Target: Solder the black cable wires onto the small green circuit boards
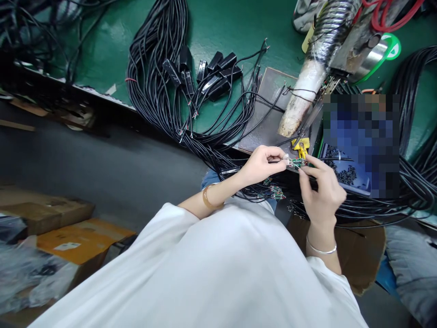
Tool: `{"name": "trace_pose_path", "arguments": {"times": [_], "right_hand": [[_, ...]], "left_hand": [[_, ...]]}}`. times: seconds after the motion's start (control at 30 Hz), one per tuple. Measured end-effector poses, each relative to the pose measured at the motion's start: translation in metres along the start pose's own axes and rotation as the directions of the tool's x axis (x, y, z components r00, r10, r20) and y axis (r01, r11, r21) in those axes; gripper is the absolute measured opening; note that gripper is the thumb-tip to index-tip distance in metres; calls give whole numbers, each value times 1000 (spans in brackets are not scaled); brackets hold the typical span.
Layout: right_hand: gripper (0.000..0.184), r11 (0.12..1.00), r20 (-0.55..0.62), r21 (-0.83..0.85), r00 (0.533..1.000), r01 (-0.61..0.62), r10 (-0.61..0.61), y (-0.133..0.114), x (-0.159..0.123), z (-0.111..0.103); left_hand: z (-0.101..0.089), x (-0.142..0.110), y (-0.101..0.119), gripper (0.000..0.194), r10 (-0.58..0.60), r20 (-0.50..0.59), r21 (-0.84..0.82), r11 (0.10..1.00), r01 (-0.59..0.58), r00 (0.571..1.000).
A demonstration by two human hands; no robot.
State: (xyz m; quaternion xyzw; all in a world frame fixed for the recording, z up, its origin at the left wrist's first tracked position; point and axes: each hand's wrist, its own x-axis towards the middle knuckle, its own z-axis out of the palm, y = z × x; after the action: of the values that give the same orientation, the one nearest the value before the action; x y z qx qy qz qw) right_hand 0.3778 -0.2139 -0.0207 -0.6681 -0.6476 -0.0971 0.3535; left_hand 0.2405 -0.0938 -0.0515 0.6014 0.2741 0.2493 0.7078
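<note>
A small green circuit board (296, 163) sits between my fingertips, just in front of a yellow clamp (302, 146). My left hand (264, 163) is closed in a pinch on the end of a black cable beside the board's left end. Thumb and forefinger of my right hand (322, 189) close on the right end of the board, where thin wires show. A black cable (337, 159) runs off to the right from there. Several more wired circuit boards (276, 191) hang below my left hand. Whether the clamp grips the board I cannot tell.
Bundled black cables (150, 68) and black plastic housings (218, 75) lie on the green table (218, 23). Above my hands, a wrapped duct (303, 91) reaches down beside a solder wire reel (378, 54). A blue tray (355, 182) holds small dark parts. Cardboard boxes (78, 237) stand lower left.
</note>
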Motion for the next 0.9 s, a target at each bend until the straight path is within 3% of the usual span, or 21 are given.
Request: {"name": "trace_pose_path", "arguments": {"times": [0.07,0.27,0.53,0.9], "right_hand": [[16,999,24,39,1000,14,-15,2,0,9],[11,974,24,193,993,-119,117,5,4,22],[9,962,8,212,985,-172,175,5,16,24],[9,962,-7,210,984,-175,181,6,19,26]], "left_hand": [[0,1,0,18,-2,-7,24,1000,2,1000],[-1,7,0,22,41,-90,89,996,-33,995],[2,16,1,20,64,-179,76,996,-51,982],[5,18,10,19,39,-203,-2,999,-40,978]]}}
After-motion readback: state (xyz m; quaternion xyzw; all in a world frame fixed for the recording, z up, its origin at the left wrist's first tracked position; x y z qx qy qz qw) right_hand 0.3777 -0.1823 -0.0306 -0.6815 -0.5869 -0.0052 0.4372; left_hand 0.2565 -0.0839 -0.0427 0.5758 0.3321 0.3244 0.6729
